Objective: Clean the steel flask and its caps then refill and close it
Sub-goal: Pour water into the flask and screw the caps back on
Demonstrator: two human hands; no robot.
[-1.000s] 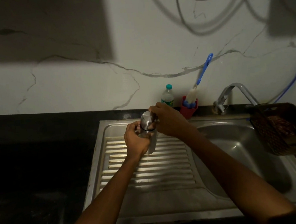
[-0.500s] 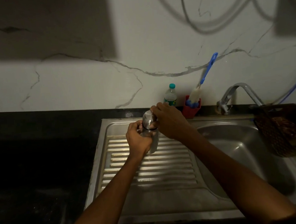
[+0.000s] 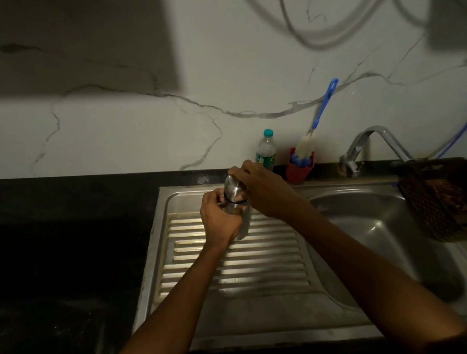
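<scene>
The steel flask stands upright on the ribbed drainboard of the steel sink. My left hand grips its body from the left. On top sits the rounded steel cap, and my right hand curls its fingers round that cap from the right. A dark ring shows where cap meets body. Most of the flask is hidden behind my hands.
A clear plastic bottle with a teal cap stands at the wall. Beside it a red cup holds a blue-handled bottle brush. The tap arches over the basin. A dark basket sits at right. Black counter lies left.
Both hands stay on the flask and cap in the same place; the right hand's fingers have shifted slightly round the cap. The view has drifted a little.
</scene>
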